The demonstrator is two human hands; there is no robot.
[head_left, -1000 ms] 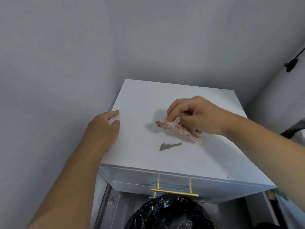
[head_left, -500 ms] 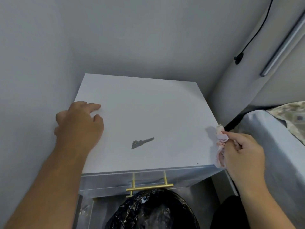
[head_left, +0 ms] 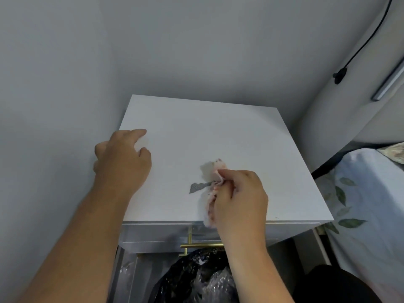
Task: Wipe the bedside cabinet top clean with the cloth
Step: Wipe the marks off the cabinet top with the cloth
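Currently the pink-and-white cloth [head_left: 215, 171] is bunched in the right hand [head_left: 239, 200], with the thumb and fingers pinched closed on it. Its upper folds lie on the white cabinet top [head_left: 207, 132] near the front centre; its lower tail hangs over the front edge. The cloth touches the right end of 1 grey, jagged mark [head_left: 197, 187], which looks like a chip or stain, though which cannot be told. Bunching the cloth likely concentrates pressure on a small contact patch, which suits spot rubbing.

The left hand [head_left: 123, 162] rests at the left edge of the top. Its index finger and thumb lie on the surface, parted and holding nothing; the other fingers curl over the side next to the wall [head_left: 54, 106]. This placement appears to brace the cabinet and steady the body during rubbing strokes.

Apart from the grey mark, the top shows no visible dirt, so the remaining work is judged to be this 1 spot.

Below the top, a drawer front [head_left: 157, 236] carries a brass bar handle [head_left: 202, 246]. A black plastic bag [head_left: 196, 278] sits directly beneath. To the right stands a bed with leaf-print bedding [head_left: 360, 204], well apart from the cloth.
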